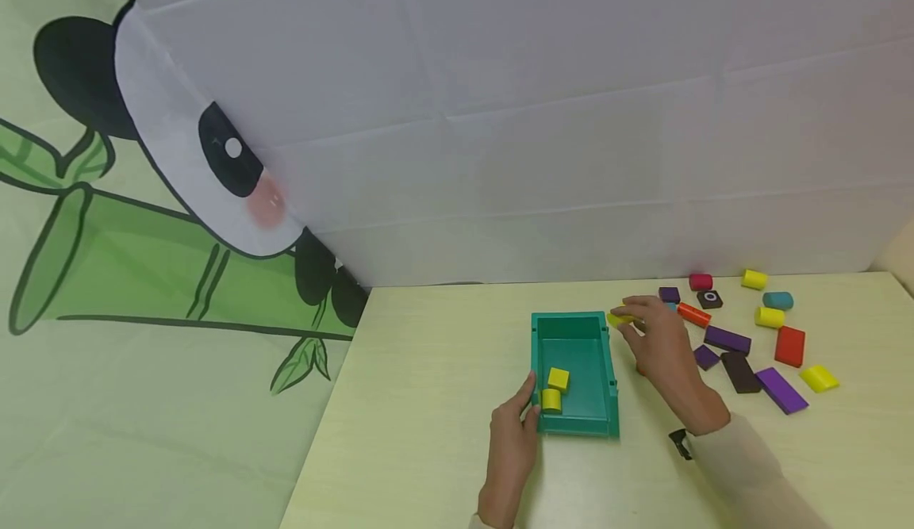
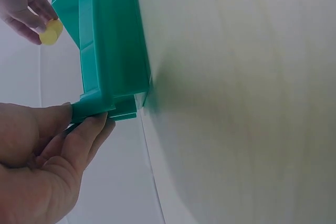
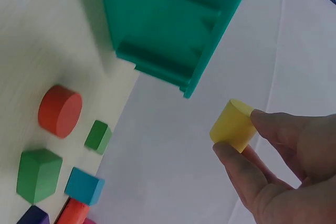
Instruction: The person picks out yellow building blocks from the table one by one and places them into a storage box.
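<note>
A green plastic bin (image 1: 571, 325) stands on the table, tilted on edge as the left wrist view sees it. My left hand (image 1: 511, 442) grips its left rim, thumb on one side and fingers on the other. Inside lie a yellow cube (image 1: 559, 379) and a yellow cylinder block (image 1: 551, 400). Just off the bin's far right corner, my right hand (image 1: 662, 348) pinches another yellow cylinder block (image 3: 231, 128) between thumb and fingertips, held up above the table in the right wrist view.
Several coloured blocks lie scattered on the right of the table, among them a red block (image 1: 789, 346), a purple one (image 1: 781, 390), a dark brown one (image 1: 740, 372) and a yellow cylinder (image 1: 769, 317). A white cloth (image 1: 557, 156) with a panda print hangs behind the table.
</note>
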`<action>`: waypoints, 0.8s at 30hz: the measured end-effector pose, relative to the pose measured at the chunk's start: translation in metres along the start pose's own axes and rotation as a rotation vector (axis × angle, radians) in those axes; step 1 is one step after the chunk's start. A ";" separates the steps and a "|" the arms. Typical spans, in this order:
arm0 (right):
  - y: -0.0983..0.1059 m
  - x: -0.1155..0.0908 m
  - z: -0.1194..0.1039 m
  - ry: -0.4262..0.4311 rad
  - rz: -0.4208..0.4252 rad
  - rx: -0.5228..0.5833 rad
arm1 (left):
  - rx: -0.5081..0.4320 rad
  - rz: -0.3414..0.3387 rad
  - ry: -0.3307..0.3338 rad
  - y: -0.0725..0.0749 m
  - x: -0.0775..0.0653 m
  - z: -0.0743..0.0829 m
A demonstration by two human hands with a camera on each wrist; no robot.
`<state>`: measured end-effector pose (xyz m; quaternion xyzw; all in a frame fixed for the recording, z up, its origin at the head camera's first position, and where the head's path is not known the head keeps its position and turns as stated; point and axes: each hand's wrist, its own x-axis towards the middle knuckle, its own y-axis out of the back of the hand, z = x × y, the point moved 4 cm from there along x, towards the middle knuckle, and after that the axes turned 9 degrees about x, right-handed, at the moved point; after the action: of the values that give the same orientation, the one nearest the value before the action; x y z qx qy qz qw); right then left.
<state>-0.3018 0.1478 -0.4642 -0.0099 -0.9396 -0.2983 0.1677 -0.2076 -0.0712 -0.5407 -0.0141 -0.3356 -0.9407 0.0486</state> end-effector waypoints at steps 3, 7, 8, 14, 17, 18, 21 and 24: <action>-0.006 -0.002 -0.005 0.012 -0.002 0.017 | 0.001 0.005 -0.022 0.000 0.000 0.000; -0.013 -0.006 -0.011 0.030 -0.013 0.048 | -0.001 0.012 -0.035 0.000 0.000 -0.001; -0.015 -0.006 -0.013 0.031 -0.020 0.051 | 0.000 0.013 -0.035 0.000 0.000 -0.001; -0.028 -0.008 -0.019 0.031 -0.061 0.034 | -0.009 0.004 -0.012 0.000 0.000 0.001; -0.036 -0.008 -0.021 0.033 -0.073 0.019 | -0.009 -0.004 0.001 0.000 0.000 0.002; -0.039 -0.008 -0.021 0.034 -0.075 0.017 | -0.010 -0.004 0.001 0.000 0.000 0.002; -0.046 -0.009 -0.022 0.040 -0.072 0.034 | -0.008 0.003 -0.016 -0.001 0.000 0.002; -0.053 -0.011 -0.023 0.048 -0.073 0.045 | -0.004 0.011 -0.030 -0.002 0.001 0.001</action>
<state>-0.2912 0.0918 -0.4798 0.0355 -0.9414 -0.2832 0.1796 -0.2083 -0.0690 -0.5407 -0.0303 -0.3342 -0.9407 0.0489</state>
